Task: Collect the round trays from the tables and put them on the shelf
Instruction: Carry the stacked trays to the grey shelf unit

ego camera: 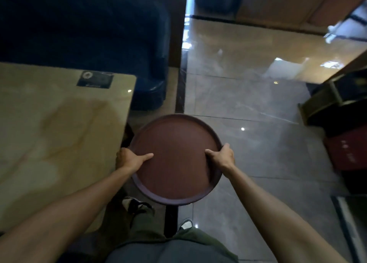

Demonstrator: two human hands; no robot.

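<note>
A round dark-brown tray point(174, 135) with a raised rim is held level in front of my body, above the floor, just right of the table corner. My left hand point(130, 159) grips its left rim, thumb lying across the tray's inner surface. My right hand point(222, 156) grips the right rim the same way, fingers curled under the edge. Nothing lies on the tray. No shelf can be made out for certain.
A beige marble-pattern table point(59, 123) with a dark card point(95, 79) stands at the left, a blue upholstered seat point(119, 44) behind it. Glossy tiled floor point(248, 103) stretches ahead and right. Dark and red furniture point(345, 127) lines the right edge.
</note>
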